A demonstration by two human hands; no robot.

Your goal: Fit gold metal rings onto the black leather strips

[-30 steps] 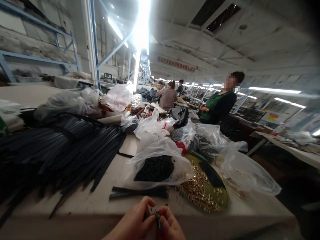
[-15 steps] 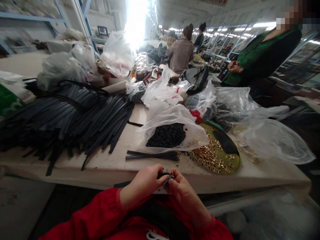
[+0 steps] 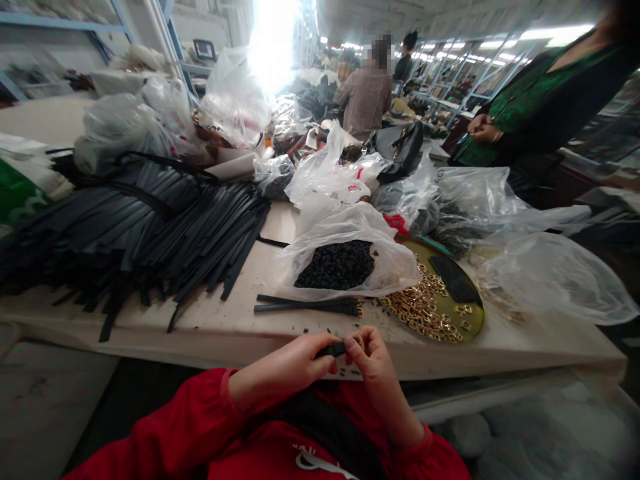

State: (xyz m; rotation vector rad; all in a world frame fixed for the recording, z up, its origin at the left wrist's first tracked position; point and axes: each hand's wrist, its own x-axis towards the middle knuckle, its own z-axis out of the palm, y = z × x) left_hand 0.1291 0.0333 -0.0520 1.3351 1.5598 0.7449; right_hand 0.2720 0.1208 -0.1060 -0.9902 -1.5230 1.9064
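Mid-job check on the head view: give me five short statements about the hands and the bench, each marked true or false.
1. The left hand and right hand pinch a small black piece between their fingertips. True.
2. The tray of gold fittings lies left of the hands. False: the tray with its gold fittings lies to their right.
3. A clear bag of black bits sits just behind two black strips on the table. True.
4. The big heap of black straps fills the table's right side. False: the heap of black straps is on the left.
5. Both sleeves are red. True.
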